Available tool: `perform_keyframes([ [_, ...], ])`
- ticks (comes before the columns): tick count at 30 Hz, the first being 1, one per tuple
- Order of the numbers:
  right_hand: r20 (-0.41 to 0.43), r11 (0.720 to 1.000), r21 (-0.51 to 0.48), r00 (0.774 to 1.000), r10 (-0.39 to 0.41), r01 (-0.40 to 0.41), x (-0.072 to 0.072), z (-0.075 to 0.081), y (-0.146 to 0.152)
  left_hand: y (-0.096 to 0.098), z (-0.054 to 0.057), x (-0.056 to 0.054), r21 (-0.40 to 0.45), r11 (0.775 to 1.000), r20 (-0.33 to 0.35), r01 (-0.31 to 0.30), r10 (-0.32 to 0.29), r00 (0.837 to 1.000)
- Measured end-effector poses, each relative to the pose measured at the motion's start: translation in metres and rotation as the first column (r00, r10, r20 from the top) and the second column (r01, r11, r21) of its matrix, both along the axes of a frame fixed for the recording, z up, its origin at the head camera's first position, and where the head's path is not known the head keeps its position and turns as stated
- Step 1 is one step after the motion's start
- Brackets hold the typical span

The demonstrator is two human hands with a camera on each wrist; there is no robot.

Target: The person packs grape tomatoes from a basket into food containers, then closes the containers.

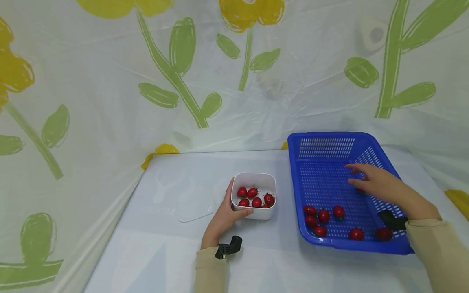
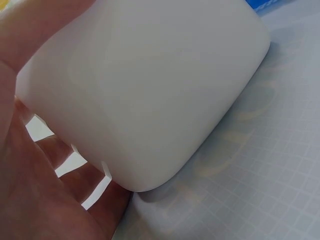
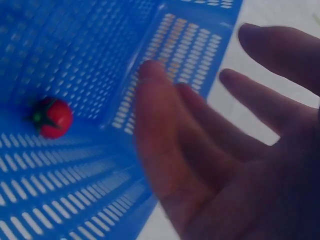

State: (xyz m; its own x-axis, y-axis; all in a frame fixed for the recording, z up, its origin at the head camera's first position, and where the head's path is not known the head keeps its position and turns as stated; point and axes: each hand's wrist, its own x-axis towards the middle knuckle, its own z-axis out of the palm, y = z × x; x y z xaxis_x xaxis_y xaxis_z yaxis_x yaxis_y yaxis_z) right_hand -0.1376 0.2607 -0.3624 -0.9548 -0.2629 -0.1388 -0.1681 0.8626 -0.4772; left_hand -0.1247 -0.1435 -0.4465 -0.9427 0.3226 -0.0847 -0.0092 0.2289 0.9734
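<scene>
A white square-cornered container stands on the table with several cherry tomatoes inside. My left hand grips it by the near left corner, thumb along the front wall and fingers along the left side. In the left wrist view, the container's smooth wall fills most of the picture. Over the right part of a blue plastic basket, my right hand hovers with fingers spread and nothing in them. One cherry tomato lies by the basket's side wall, mostly hidden beneath that hand in the head view.
Several more cherry tomatoes lie along the basket's near side. Left of the container, a clear flat lid lies on the white table. A flower-printed sheet hangs behind the table and along its sides.
</scene>
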Motion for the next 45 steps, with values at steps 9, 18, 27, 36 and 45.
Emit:
perform_keyframes([
  [9, 0.100, 0.994, 0.107, 0.995, -0.012, 0.002, -0.011, -0.018, 0.011, 0.000, -0.021, -0.008, 0.018, 1.000, -0.020, -0.017, 0.018, 1.000],
  [18, 0.133, 0.989, 0.149, 0.991, -0.028, 0.008, -0.017, -0.027, 0.012, 0.000, -0.034, -0.011, -0.010, 0.999, -0.035, -0.047, 0.047, 0.998],
  [27, 0.198, 0.978, 0.209, 0.979, -0.054, 0.012, -0.024, -0.032, 0.015, 0.000, -0.034, -0.011, -0.017, 0.999, -0.035, -0.044, 0.043, 0.998],
  [36, 0.263, 0.993, 0.112, 0.965, 0.013, -0.044, -0.029, -0.040, 0.016, 0.000, -0.032, -0.011, -0.017, 0.999, -0.026, -0.036, 0.035, 0.999],
  [45, 0.336, 0.991, -0.020, 0.933, 0.130, -0.131, -0.033, -0.051, 0.019, 0.000, -0.030, -0.011, -0.010, 0.999, -0.029, -0.031, 0.031, 0.999],
])
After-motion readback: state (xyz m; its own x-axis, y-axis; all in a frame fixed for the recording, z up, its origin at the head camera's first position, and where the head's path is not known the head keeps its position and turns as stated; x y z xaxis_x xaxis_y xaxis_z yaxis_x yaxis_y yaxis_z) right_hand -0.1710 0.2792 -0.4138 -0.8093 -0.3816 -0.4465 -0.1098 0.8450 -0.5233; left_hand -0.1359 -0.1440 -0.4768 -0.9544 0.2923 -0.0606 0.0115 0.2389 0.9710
